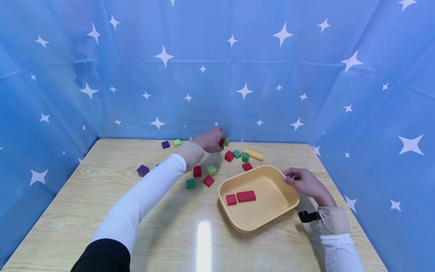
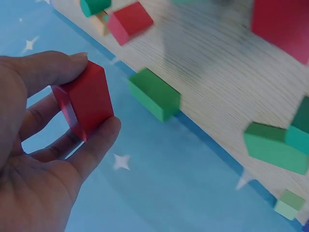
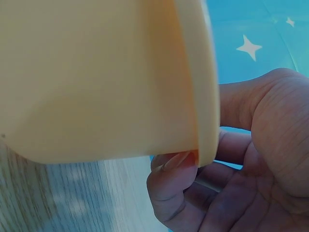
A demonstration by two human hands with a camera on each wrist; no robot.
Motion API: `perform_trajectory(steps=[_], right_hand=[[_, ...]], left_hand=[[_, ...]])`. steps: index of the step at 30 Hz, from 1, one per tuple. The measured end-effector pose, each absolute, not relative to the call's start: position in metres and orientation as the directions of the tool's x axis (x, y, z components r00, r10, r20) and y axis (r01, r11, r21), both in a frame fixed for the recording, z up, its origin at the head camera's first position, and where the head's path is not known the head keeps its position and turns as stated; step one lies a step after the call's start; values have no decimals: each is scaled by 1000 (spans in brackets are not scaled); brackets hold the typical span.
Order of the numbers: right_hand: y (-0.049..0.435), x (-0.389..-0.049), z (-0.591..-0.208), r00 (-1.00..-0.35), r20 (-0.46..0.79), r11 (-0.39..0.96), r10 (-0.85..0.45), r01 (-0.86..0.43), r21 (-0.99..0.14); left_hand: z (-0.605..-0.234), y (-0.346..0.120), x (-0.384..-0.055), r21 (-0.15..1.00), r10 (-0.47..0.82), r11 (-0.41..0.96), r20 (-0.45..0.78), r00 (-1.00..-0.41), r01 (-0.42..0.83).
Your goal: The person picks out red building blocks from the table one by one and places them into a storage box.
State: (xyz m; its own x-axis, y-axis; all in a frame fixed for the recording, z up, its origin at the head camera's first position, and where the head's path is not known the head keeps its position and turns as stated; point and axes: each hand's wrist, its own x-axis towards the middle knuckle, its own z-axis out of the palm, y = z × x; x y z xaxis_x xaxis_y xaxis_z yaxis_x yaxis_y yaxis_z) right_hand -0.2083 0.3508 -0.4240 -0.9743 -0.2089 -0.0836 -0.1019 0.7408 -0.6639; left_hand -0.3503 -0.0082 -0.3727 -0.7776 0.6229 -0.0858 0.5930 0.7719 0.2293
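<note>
Near the table's far edge, my left hand (image 1: 211, 139) pinches a red block (image 2: 91, 101) between thumb and fingertips. A green block (image 2: 155, 94) lies close beside that block at the table edge, in the left wrist view. My right hand (image 1: 307, 183) grips the right rim of a yellow plastic bin (image 1: 270, 189); in the right wrist view a fingertip (image 3: 171, 176) curls under the rim. Two red blocks lie inside the bin, a long one (image 1: 246, 196) and a shorter one (image 1: 231, 199).
Between the left arm and the bin lie several loose blocks, among them a red one (image 1: 208, 181), a light green one (image 1: 211, 170) and a green cylinder (image 1: 245, 157). A yellow bar (image 1: 253, 154) lies behind the bin. Purple blocks, one here (image 1: 143, 170), lie left. A starry blue curtain (image 1: 217, 75) surrounds the table.
</note>
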Motion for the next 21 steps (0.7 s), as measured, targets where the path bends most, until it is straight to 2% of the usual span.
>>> perform_trajectory(steps=[5, 13, 21], right_hand=[[350, -209, -424, -975, -82, 741, -206, -101, -664], [350, -209, -424, -975, -82, 741, -206, -100, -664], [349, -208, -422, -974, -91, 739, -206, -94, -667]], left_hand=[[-369, 6, -341, 257, 656, 741, -82, -750, 620], [-359, 26, -318, 322, 736, 655, -70, -673, 683], [-353, 48, -296, 315, 798, 580, -38, -601, 751]])
